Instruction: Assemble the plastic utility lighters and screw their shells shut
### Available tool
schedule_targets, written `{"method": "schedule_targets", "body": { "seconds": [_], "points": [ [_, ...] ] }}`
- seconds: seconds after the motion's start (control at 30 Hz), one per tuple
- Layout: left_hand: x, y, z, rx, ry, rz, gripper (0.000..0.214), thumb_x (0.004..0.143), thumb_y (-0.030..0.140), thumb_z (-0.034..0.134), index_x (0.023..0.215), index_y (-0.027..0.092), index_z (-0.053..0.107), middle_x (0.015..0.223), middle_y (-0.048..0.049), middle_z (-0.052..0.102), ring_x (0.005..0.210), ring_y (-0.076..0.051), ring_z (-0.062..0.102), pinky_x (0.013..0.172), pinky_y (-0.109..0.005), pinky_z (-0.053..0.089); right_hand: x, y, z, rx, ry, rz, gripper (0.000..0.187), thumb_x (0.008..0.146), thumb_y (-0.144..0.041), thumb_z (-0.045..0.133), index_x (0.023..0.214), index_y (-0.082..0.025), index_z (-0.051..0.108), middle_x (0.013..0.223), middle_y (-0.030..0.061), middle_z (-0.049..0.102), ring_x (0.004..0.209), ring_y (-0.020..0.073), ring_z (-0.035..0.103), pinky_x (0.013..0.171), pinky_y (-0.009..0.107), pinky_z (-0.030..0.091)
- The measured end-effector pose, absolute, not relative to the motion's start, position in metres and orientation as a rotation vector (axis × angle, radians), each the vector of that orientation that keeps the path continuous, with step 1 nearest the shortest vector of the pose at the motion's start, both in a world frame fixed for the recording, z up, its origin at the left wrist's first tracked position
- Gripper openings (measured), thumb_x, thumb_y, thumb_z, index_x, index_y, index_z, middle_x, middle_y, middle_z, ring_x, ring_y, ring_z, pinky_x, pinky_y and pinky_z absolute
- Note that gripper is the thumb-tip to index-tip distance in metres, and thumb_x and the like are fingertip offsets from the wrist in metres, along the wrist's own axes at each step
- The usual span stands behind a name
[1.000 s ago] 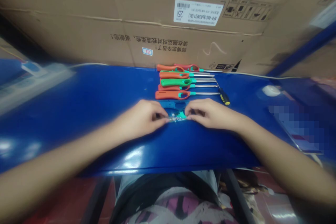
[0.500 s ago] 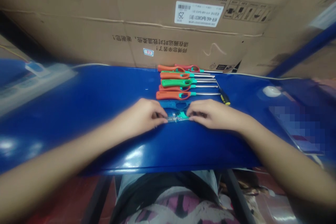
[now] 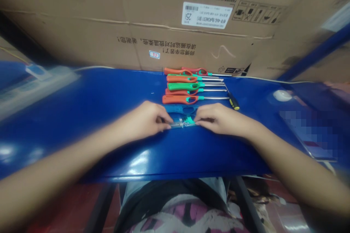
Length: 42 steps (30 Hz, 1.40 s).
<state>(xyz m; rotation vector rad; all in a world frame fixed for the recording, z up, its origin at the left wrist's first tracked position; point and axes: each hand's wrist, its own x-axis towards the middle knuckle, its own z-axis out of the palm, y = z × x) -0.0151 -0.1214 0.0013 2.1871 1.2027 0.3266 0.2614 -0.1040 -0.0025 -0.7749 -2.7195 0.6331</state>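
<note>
My left hand (image 3: 146,120) and my right hand (image 3: 217,118) rest side by side on the blue table (image 3: 95,116). Both pinch the ends of a small clear and green lighter mechanism (image 3: 183,123) lying between them. It sits against a blue lighter shell (image 3: 182,109) just behind the fingers. Behind that, several long-nosed lighters (image 3: 191,85) with orange and green handles lie in a neat row, metal tubes pointing right.
A screwdriver (image 3: 233,101) with a black and yellow handle lies right of the row. A large cardboard box (image 3: 164,22) stands along the table's back edge. A small white object (image 3: 282,95) sits at the right, and a blurred white item (image 3: 35,80) at the left.
My left fingers have shifted slightly on the small mechanism. Otherwise the hands and the objects stay where they were.
</note>
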Motion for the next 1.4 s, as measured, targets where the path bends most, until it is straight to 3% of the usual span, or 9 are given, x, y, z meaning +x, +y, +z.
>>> {"method": "schedule_targets", "body": {
  "seconds": [0.3,0.53,0.9,0.97,1.1,1.23,1.4],
  "points": [
    [-0.014,-0.122,-0.004,2.355,1.117,0.400,0.015,0.084,0.016,0.072,0.094,0.021,0.082,0.093,-0.0026,0.078,0.082,-0.017,0.073,0.078,-0.028,0.055,0.258,-0.108,-0.001,-0.841,-2.790,0.509,0.013,0.096,-0.017,0.057,0.089,-0.016,0.069,0.088,0.0052,0.067,0.079,0.0164,0.062,0.073,0.028,0.047],
    [-0.014,-0.123,-0.006,2.385,1.119,0.437,0.013,0.083,0.016,0.073,0.091,0.021,0.082,0.090,-0.0021,0.078,0.078,-0.016,0.072,0.074,-0.027,0.055,0.256,-0.110,-0.002,-0.883,-2.821,0.405,0.018,0.098,-0.021,0.054,0.088,-0.015,0.068,0.087,0.0059,0.066,0.078,0.0172,0.062,0.071,0.029,0.046],
    [-0.013,-0.124,-0.006,2.347,1.131,0.476,0.018,0.081,0.014,0.072,0.093,0.022,0.081,0.090,-0.0019,0.078,0.073,-0.015,0.070,0.068,-0.025,0.055,0.258,-0.107,-0.001,-0.806,-2.699,0.565,0.011,0.093,-0.017,0.061,0.085,-0.016,0.068,0.082,0.0028,0.065,0.072,0.0138,0.059,0.067,0.026,0.047],
    [-0.013,-0.124,-0.005,2.347,1.119,0.487,0.015,0.081,0.017,0.072,0.093,0.021,0.081,0.088,-0.0022,0.078,0.070,-0.014,0.069,0.066,-0.024,0.054,0.260,-0.103,-0.004,-0.775,-2.607,0.540,0.011,0.095,-0.018,0.058,0.093,-0.017,0.069,0.088,0.0045,0.067,0.077,0.0152,0.062,0.072,0.027,0.050],
    [-0.014,-0.125,-0.004,2.335,1.147,0.541,0.018,0.084,0.032,0.072,0.096,0.021,0.079,0.088,-0.0019,0.077,0.062,-0.013,0.066,0.060,-0.024,0.052,0.268,-0.091,-0.013,-0.788,-2.615,0.301,0.026,0.097,-0.016,0.052,0.115,-0.021,0.069,0.120,0.0116,0.064,0.111,0.0243,0.061,0.093,0.040,0.051],
    [-0.017,-0.125,-0.002,2.467,1.201,0.658,0.020,0.091,0.032,0.064,0.100,0.022,0.078,0.095,-0.0023,0.077,0.077,-0.016,0.070,0.071,-0.027,0.055,0.272,-0.086,-0.015,-0.844,-2.701,0.191,0.012,0.094,-0.018,0.058,0.099,-0.020,0.069,0.117,0.0125,0.061,0.111,0.0279,0.059,0.094,0.045,0.051],
    [-0.018,-0.121,-0.002,2.722,1.195,0.800,0.031,0.095,0.030,0.059,0.122,0.022,0.072,0.116,-0.0077,0.072,0.106,-0.025,0.066,0.092,-0.039,0.054,0.268,-0.093,-0.005,-0.932,-2.528,0.358,0.006,0.096,-0.021,0.055,0.094,-0.019,0.060,0.096,0.0079,0.065,0.091,0.0215,0.062,0.083,0.038,0.053]
  ]
}}
